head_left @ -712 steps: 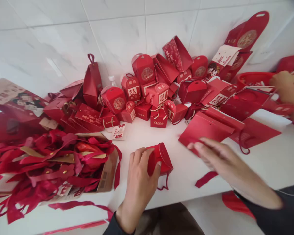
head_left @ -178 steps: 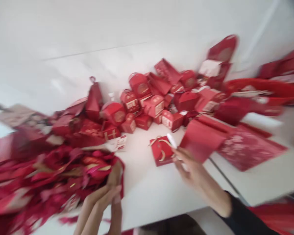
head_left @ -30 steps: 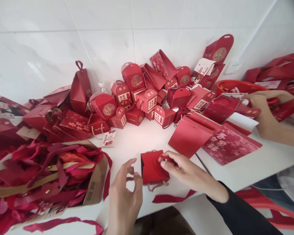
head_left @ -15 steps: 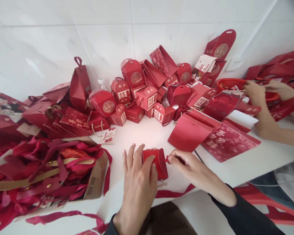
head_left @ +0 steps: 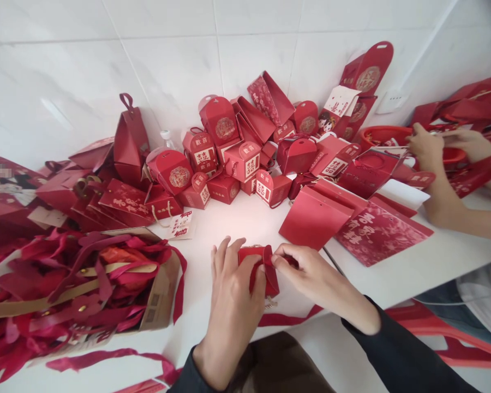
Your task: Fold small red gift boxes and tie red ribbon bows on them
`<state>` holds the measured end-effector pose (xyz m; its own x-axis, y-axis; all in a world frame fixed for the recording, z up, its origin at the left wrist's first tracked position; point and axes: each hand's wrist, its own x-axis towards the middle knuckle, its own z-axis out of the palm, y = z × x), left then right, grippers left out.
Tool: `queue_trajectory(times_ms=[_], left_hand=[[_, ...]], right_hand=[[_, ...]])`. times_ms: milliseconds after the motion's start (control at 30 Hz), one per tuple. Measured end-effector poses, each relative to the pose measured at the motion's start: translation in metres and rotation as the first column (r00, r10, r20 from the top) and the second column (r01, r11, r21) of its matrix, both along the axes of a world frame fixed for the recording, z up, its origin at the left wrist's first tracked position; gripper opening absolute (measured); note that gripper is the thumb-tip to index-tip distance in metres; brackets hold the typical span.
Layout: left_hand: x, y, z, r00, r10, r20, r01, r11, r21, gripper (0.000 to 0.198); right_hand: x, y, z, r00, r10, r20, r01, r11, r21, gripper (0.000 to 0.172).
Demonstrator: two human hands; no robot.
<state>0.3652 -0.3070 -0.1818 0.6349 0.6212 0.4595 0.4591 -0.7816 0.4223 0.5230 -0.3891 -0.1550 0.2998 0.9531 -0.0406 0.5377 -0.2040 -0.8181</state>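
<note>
A small red box point(head_left: 272, 281) lies on the white table near its front edge, with a beige cord showing at its top and bottom. My left hand point(head_left: 235, 289) rests over its left side, thumb and index finger on the box, the other fingers stretched out. My right hand point(head_left: 306, 270) is at the box's right edge, its thumb and index finger pinching a bit of dark red ribbon against the flap. A length of red ribbon point(head_left: 288, 319) lies below the box, along the table edge.
A carton point(head_left: 161, 295) full of red ribbons stands at the left. Many red gift boxes point(head_left: 247, 161) are piled along the tiled wall. Flat red bags point(head_left: 382, 232) lie at the right. Another person's hands point(head_left: 427, 150) are by a red basin point(head_left: 387, 134) at the far right.
My right hand has moved slightly left, bringing the pinched ribbon from beside the box onto its flap. My left hand stays on the box. The view has shifted a little.
</note>
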Motion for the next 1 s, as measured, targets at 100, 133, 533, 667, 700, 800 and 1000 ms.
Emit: queue_trajectory(times_ms=[100, 133, 533, 667, 700, 800, 1000], left_hand=[[-0.001, 0.001, -0.001, 1.0, 0.001, 0.011, -0.001, 1.0, -0.015, 0.023], [-0.001, 0.001, -0.001, 1.0, -0.001, 0.017, 0.001, 1.0, -0.016, 0.023], [0.003, 0.0, -0.002, 0.997, -0.023, 0.068, 0.03, 0.995, -0.095, 0.021], [0.001, 0.003, 0.004, 0.992, -0.011, 0.128, 0.026, 0.993, -0.116, 0.018], [-0.001, 0.004, 0.008, 0.988, 0.001, 0.152, 0.016, 0.994, -0.112, 0.017], [-0.008, 0.008, 0.021, 0.975, 0.011, 0.223, 0.01, 0.996, -0.089, 0.014], [-0.018, 0.009, 0.025, 0.947, 0.037, 0.318, 0.017, 0.986, -0.165, 0.012]], right_hand=[[0.002, -0.003, 0.0, 0.996, -0.048, 0.078, 0.05, 0.999, -0.019, 0.027], [0.002, -0.004, 0.001, 0.994, -0.057, 0.095, 0.06, 0.998, -0.023, 0.027], [-0.007, 0.001, 0.009, 0.993, -0.015, 0.113, 0.02, 0.999, -0.039, 0.028], [-0.006, -0.001, 0.005, 0.991, -0.052, 0.126, 0.044, 0.997, 0.059, 0.023], [-0.006, -0.001, 0.005, 0.986, -0.073, 0.147, 0.056, 0.992, 0.117, 0.023], [-0.009, 0.002, 0.006, 0.987, -0.045, 0.156, 0.005, 0.969, 0.248, 0.024], [-0.016, 0.015, 0.009, 0.991, 0.13, -0.032, -0.12, 0.966, 0.229, 0.019]])
